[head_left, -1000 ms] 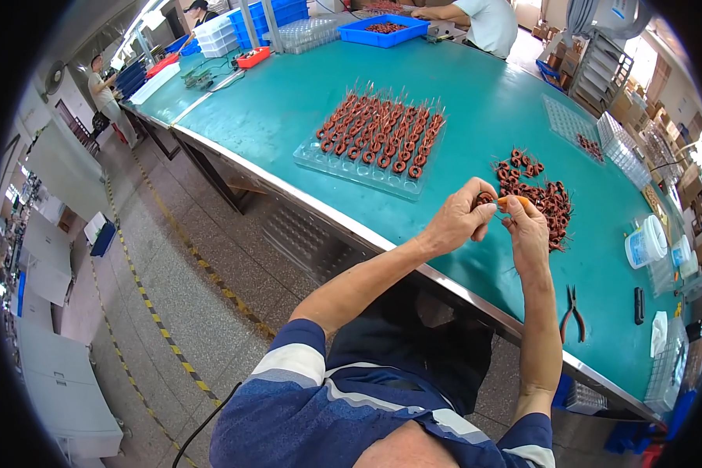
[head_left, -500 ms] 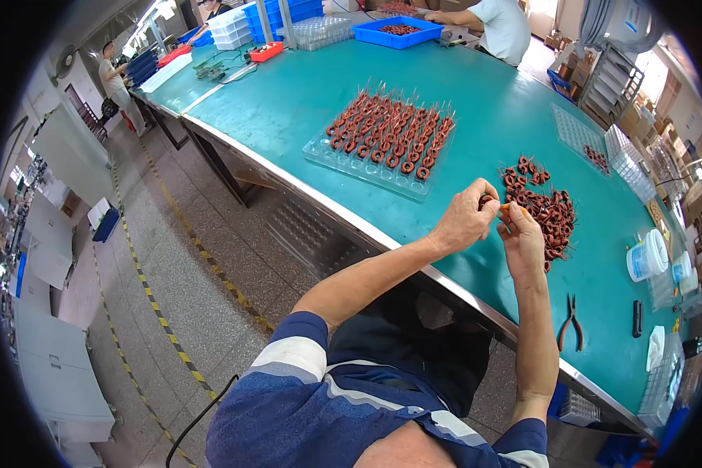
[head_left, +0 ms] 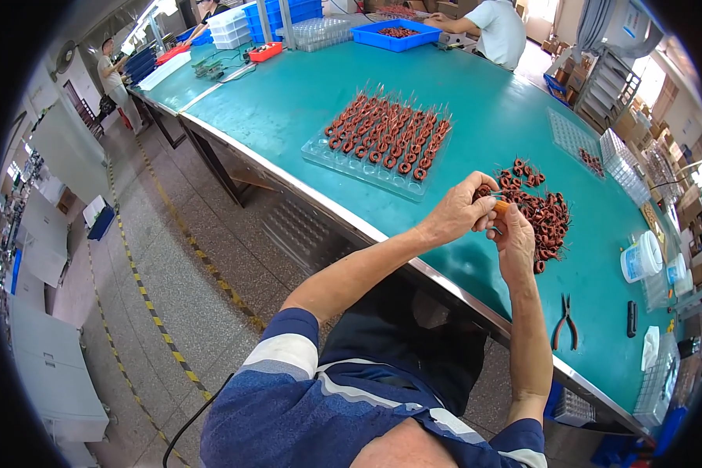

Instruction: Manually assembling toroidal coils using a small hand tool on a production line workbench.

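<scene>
My left hand (head_left: 456, 212) is closed on a red-brown wire-wound ring coil (head_left: 483, 189), pinched between thumb and fingers. My right hand (head_left: 515, 243) meets it from the right and grips a small orange tool (head_left: 501, 207), whose tip is hidden among the fingers at the coil. Just beyond both hands lies a loose pile of similar coils (head_left: 550, 222) with wire ends sticking out. Further left, a clear plastic tray (head_left: 317, 150) bears rows of these coils, their leads pointing up and away; its nearest row of round pockets holds none.
Pliers (head_left: 565, 322) and a black handheld object (head_left: 632, 318) lie on the green tabletop (head_left: 288, 101) to the right, near a white tub (head_left: 641, 257). Another clear tray (head_left: 573, 136) sits at far right. Across the table, a person (head_left: 491, 31) works beside a blue bin (head_left: 395, 35).
My hands stay together at the coil, and the fingers have shifted a little. More of the orange tool shows now. The whole view has moved slightly.
</scene>
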Available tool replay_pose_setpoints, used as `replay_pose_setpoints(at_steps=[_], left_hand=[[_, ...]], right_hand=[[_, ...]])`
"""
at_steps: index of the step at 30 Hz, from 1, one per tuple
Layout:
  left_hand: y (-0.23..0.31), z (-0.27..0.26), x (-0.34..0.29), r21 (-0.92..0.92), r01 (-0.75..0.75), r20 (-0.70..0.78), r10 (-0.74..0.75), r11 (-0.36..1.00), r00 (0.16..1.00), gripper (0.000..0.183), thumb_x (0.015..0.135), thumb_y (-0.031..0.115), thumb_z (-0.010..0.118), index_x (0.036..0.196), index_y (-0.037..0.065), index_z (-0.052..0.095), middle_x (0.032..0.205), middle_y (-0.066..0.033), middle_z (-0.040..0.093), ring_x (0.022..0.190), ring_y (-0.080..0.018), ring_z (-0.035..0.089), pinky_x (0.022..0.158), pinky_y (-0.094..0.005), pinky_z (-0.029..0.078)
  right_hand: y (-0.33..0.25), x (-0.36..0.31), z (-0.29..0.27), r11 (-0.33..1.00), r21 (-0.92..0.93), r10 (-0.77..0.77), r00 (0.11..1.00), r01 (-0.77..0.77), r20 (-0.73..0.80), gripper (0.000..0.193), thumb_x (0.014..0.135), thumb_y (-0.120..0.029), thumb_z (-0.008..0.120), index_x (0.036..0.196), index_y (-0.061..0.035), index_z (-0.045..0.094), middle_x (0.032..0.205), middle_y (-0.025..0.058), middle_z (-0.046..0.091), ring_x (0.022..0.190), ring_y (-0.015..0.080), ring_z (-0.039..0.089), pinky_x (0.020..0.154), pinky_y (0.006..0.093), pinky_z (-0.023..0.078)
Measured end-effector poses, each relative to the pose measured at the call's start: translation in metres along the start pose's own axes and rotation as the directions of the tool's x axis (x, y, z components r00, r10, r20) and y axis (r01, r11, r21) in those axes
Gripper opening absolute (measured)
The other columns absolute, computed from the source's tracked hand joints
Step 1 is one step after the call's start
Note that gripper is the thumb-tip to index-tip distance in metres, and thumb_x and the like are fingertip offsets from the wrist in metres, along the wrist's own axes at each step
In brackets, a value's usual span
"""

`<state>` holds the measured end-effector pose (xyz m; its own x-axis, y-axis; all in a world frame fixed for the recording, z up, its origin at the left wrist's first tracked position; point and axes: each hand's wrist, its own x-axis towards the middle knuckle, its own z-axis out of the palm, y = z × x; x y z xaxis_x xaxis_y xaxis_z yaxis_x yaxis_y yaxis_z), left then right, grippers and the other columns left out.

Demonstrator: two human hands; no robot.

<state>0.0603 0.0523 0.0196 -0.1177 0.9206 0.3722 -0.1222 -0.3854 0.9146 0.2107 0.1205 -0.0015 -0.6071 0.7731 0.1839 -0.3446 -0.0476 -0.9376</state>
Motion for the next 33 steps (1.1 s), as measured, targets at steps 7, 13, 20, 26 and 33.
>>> replay_pose_setpoints(at_steps=[7, 13, 20, 26, 33], left_hand=[[0.012, 0.005, -0.005, 0.274, 0.000, 0.037, -0.010, 0.962, 0.999, 0.017, 0.096, 0.012, 0.050, 0.107, -0.001, 0.049, 0.070, -0.0039, 0.054, 0.055, -0.0081, 0.050, 0.048, -0.0253, 0.040], [0.018, 0.000, -0.008, 0.279, -0.052, 0.016, 0.050, 0.959, 0.999, 0.015, 0.095, 0.011, 0.052, 0.105, 0.001, 0.050, 0.065, -0.0028, 0.053, 0.054, -0.0081, 0.049, 0.049, -0.0252, 0.039], [0.010, -0.003, -0.015, 0.252, -0.041, 0.042, 0.031, 0.967, 0.999, 0.015, 0.095, 0.009, 0.052, 0.106, 0.000, 0.049, 0.064, -0.0028, 0.052, 0.056, -0.0096, 0.051, 0.052, -0.0256, 0.042], [0.000, -0.009, -0.017, 0.347, -0.112, 0.061, 0.096, 0.931, 0.993, 0.014, 0.095, 0.007, 0.050, 0.107, 0.000, 0.047, 0.069, -0.0051, 0.054, 0.057, -0.0108, 0.052, 0.052, -0.0275, 0.043], [-0.003, -0.006, -0.019, 0.408, -0.143, 0.045, 0.137, 0.902, 0.990, 0.017, 0.095, 0.011, 0.052, 0.107, 0.000, 0.047, 0.069, -0.0054, 0.054, 0.056, -0.0113, 0.052, 0.052, -0.0269, 0.044]], right_hand=[[0.000, -0.005, 0.008, 0.946, -0.300, -0.171, 0.974, 0.120, -0.148, 0.033, 0.098, -0.030, 0.054, 0.094, -0.0006, 0.068, 0.073, 0.0022, 0.063, 0.064, 0.0069, 0.054, 0.056, 0.0221, 0.041], [-0.027, -0.010, 0.026, 0.875, -0.442, -0.319, 0.922, 0.199, -0.217, 0.030, 0.095, -0.026, 0.058, 0.090, 0.0009, 0.069, 0.068, 0.0021, 0.061, 0.058, 0.0067, 0.051, 0.052, 0.0217, 0.039], [-0.016, 0.000, 0.005, 0.999, 0.004, 0.036, 0.987, -0.036, -0.153, 0.029, 0.094, -0.027, 0.059, 0.089, -0.0001, 0.066, 0.067, 0.0011, 0.059, 0.055, 0.0071, 0.050, 0.050, 0.0193, 0.038], [-0.018, -0.005, 0.011, 0.995, 0.032, 0.092, 0.993, -0.090, -0.073, 0.029, 0.096, -0.028, 0.056, 0.091, -0.0003, 0.067, 0.069, 0.0024, 0.061, 0.054, 0.0073, 0.052, 0.047, 0.0201, 0.039], [-0.019, 0.001, 0.003, 0.998, -0.012, 0.060, 0.994, -0.062, -0.095, 0.027, 0.095, -0.024, 0.058, 0.096, 0.0019, 0.066, 0.069, 0.0019, 0.060, 0.057, 0.0061, 0.052, 0.048, 0.0190, 0.039]])
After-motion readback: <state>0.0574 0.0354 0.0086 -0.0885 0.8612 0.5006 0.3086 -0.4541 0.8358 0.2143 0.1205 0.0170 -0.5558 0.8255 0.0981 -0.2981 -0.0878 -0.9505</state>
